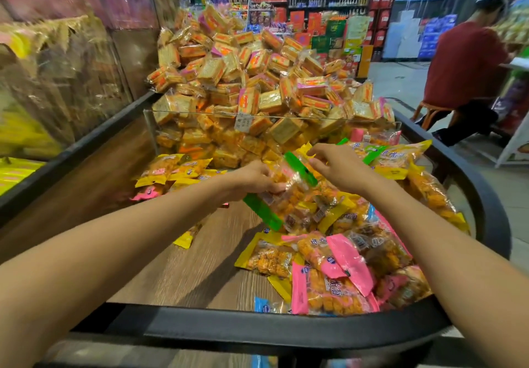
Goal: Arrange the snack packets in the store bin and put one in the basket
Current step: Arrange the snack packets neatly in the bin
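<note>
Head view: two hands (257,180) (335,167), one green packet (289,184).

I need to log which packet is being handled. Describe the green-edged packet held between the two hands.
The green-edged packet is a clear plastic pouch with bright green sealed strips at both ends and orange-brown fried snack pieces showing through. It is tilted, one green end up by the right hand, the other down toward the wooden bin floor. The left hand pinches its side. It is lifted above the yellow and pink packets.
</note>
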{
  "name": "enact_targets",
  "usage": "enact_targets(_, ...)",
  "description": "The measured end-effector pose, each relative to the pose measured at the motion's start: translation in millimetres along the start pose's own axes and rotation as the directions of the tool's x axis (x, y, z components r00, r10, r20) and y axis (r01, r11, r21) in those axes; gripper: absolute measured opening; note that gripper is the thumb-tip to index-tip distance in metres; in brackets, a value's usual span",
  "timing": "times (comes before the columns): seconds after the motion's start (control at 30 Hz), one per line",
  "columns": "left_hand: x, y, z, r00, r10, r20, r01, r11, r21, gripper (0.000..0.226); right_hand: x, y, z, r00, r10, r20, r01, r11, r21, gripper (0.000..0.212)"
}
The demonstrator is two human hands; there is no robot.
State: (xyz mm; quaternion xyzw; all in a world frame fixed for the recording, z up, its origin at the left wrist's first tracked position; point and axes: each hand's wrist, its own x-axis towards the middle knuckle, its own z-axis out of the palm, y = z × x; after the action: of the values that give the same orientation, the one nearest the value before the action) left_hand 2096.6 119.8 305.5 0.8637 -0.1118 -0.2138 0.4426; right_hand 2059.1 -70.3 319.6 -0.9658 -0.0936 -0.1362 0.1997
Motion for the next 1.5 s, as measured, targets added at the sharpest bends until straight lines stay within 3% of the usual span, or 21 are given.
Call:
enact_targets(0.07,-18.7,-1.9,-9.0,0.999,-0.007,-0.045,-0.001,0.983,-0.186,0.023,0.4,-6.9,2.7,1.000,0.022,0.006,-0.023,0.991,0.135,0.037)
enact_targets(0.1,-27.3,-4.1,-11.8,0.999,-0.005,-0.043,-0.007,0.962,-0.274,0.017,0.4,-11.9,4.9,0.998,0.042,0.045,-0.053,0.958,0.282,0.038)
enact_targets(0.17,-43.1,-9.5,-14.0,1.000,-0.009,-0.019,0.001,0.912,-0.411,0.005,-0.3,-23.1,8.3,0.987,0.072,0.144,-0.144,0.797,0.586,0.031)
enact_targets(0.27,-58.3,-19.8,-12.3,1.000,0.009,-0.006,-0.011,0.884,-0.468,0.004,-2.8,-30.2,11.3,0.981,0.047,0.189,-0.174,0.655,0.736,0.016)
enact_targets(0.33,-61.8,-21.9,-12.5,0.999,0.043,0.008,-0.035,0.894,-0.446,0.005,-4.7,-30.3,13.7,0.981,0.036,0.192,-0.168,0.650,0.741,0.016)
enact_targets(0.43,-58.4,-18.3,-17.1,0.995,0.102,-0.008,-0.097,0.921,-0.378,0.026,-6.4,-31.8,14.8,0.982,0.020,0.190,-0.158,0.648,0.745,0.015)
enact_targets(0.67,-55.6,-20.4,-21.0,0.974,0.148,-0.173,-0.207,0.892,-0.402,0.023,-3.8,-37.1,13.7,0.981,0.012,0.195,-0.162,0.609,0.776,0.018)
enact_targets(1.13,-55.5,-18.2,-24.3,0.981,0.157,-0.113,-0.191,0.882,-0.430,0.027,-5.0,-40.8,14.5,0.983,0.102,0.152,-0.183,0.575,0.798,0.016)
enact_targets(1.23,-56.3,-14.8,-29.4,0.970,0.147,-0.195,-0.222,0.864,-0.452,0.030,-5.9,-42.4,13.4,0.951,0.025,0.309,-0.277,0.516,0.810,0.016)
enact_targets(1.3,-54.7,-14.0,-36.1,0.956,0.104,-0.275,-0.234,0.837,-0.495,0.030,-7.0,-42.7,16.9,0.881,-0.018,0.472,-0.382,0.560,0.735,0.050)
enact_targets(1.37,-51.5,-15.8,-41.9,0.949,0.075,-0.305,-0.230,0.828,-0.512,0.025,-9.1,-46.0,23.8,0.839,-0.017,0.543,-0.426,0.600,0.677,0.079)
enact_targets(1.5,-49.1,-16.6,-42.4,0.964,0.061,-0.257,-0.191,0.833,-0.519,0.031,-5.1,-41.8,28.2,0.827,-0.055,0.559,-0.441,0.553,0.707,0.083)
